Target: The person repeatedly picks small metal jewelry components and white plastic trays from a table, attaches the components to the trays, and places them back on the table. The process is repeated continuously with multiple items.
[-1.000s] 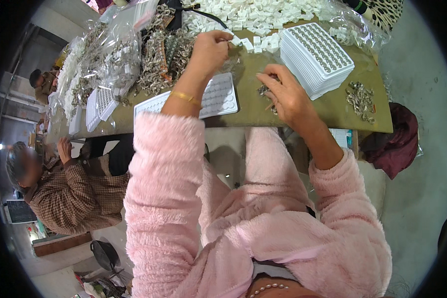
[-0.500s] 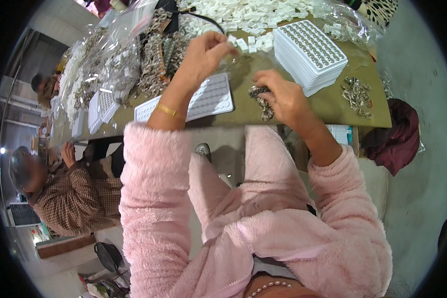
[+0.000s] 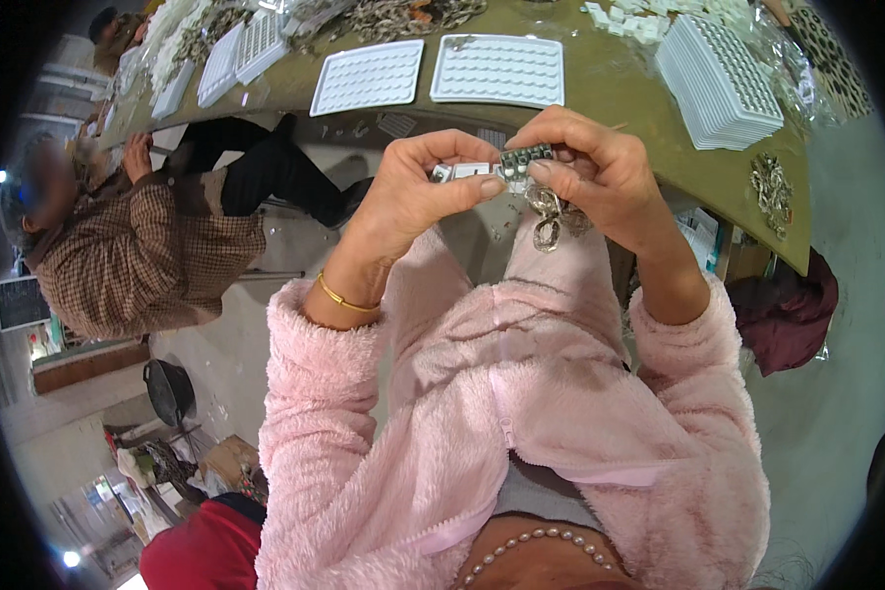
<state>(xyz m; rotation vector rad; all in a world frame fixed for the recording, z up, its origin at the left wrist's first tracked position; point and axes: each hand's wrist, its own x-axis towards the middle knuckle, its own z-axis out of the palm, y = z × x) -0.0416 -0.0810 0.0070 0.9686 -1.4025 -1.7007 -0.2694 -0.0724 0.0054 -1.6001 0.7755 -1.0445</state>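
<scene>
Centre frame: left hand (image 3: 415, 187) pinching small white rectangular plastic piece (image 3: 470, 170); right hand (image 3: 608, 175) pinching dark segmented strip (image 3: 527, 155), probably metal. Silvery looped strands (image 3: 547, 231) hang below.

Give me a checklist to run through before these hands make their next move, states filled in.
1. Left hand has the white piece between thumb and fingers: ok.
2. Right hand has the dark piece pinched: ok.
3. White piece joined to the dark piece: cannot tell; fingertips cover the meeting point.
4. Silvery strands off the table: ok, they hang below the right hand.
5. Two white trays lying flat: ok, side by side on the table.
</scene>
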